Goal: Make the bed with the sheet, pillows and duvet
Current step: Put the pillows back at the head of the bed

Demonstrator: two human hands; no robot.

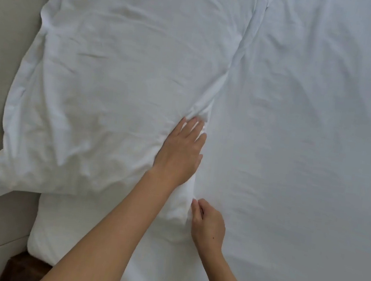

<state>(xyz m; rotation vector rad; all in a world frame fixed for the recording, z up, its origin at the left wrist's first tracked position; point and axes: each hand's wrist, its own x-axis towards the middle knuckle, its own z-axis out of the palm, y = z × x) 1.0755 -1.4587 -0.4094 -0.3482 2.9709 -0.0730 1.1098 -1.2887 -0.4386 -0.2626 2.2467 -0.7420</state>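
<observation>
Pillow lay across upper left of frame on the sheet, left hand pressed flat, unclenched, pinning its lower-right edge while right hand pinched the case corner (likely tidying slack).

Hands on white pillow

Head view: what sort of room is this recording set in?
Most likely a bedroom, possibly a hotel room. A white pillow lies on a white sheet against a grey padded headboard; left hand presses the pillow, right hand pinches its corner.
</observation>
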